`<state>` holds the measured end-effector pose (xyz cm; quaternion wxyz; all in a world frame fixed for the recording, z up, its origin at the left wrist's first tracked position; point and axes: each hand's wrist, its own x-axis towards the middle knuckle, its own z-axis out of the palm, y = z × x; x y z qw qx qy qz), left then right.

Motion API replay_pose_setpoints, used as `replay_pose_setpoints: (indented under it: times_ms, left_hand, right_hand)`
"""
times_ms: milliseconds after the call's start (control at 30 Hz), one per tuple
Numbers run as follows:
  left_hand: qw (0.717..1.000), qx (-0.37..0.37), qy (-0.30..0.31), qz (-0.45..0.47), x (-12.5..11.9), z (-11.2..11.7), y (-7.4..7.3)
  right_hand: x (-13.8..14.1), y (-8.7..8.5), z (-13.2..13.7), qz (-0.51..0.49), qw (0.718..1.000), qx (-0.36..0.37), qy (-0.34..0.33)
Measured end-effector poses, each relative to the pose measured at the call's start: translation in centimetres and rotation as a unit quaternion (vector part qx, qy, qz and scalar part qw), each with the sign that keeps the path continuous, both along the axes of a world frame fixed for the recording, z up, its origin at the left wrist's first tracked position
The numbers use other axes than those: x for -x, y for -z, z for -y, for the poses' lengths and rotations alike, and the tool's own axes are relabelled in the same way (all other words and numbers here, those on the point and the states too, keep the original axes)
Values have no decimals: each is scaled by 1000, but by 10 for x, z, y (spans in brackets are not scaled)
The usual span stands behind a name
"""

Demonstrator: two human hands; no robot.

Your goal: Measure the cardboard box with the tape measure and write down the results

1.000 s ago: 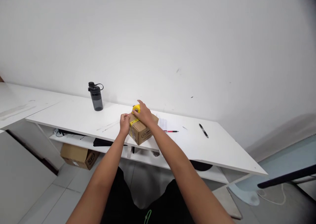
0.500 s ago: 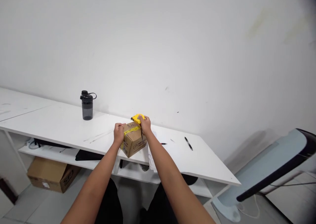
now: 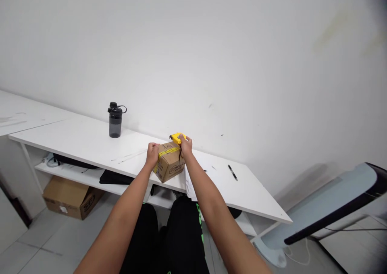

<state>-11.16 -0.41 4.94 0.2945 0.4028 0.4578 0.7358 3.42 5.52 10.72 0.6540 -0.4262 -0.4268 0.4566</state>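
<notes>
A small cardboard box [image 3: 172, 167] with yellow printed tape over its top sits tilted toward me near the front edge of the white table. At the box's left edge, my left hand [image 3: 152, 154] is closed on it with curled fingers. My right hand [image 3: 186, 146] grips a yellow tape measure [image 3: 177, 138] above the box's far right corner, thumb on its side. A thin dark strap or cord hangs from that hand along the box. My right hand hides part of the box's right side. Whether any blade is pulled out of the tape measure, I cannot tell.
Left of the box stands a dark water bottle [image 3: 115, 121]. White paper [image 3: 208, 165] and a black pen [image 3: 232, 172] lie to the right on the table [image 3: 256, 193]. Below is an open carton [image 3: 71, 197]. A tall pale-blue appliance [image 3: 317, 203] leans in view at right.
My view has shifted, so table, bottle, box and hands all appear a little higher and further right. More of my legs shows. Both hands keep their holds.
</notes>
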Motion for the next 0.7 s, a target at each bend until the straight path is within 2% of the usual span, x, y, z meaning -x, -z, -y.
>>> replay_pose_setpoints:
  times_ms: [100,233,333,433,500,567,700]
  left_hand:
    - [999,-2,-38,21,13,8,9]
    - [997,-23,-42,63,41,25,39]
    - [999,2,-46,10,64,37,62]
    - [988,68,-82,-108,82,46,72]
    - [974,98,-108,-175,89,49,70]
    - [967,111,-113,-198,88,51,60]
    - [987,98,-100,-76,62,57,30]
  right_hand:
    - [-3,-21,3,-11,998,7,-68]
    - [-8,-42,11,8,986,-66,-153]
    - [6,-36,26,14,966,-67,-251]
    - [37,-22,47,-36,953,-49,-297]
    - [59,-14,59,-67,954,-48,-289]
    - [74,-10,68,-59,960,-52,-268]
    - [80,-8,68,-32,972,-55,-227]
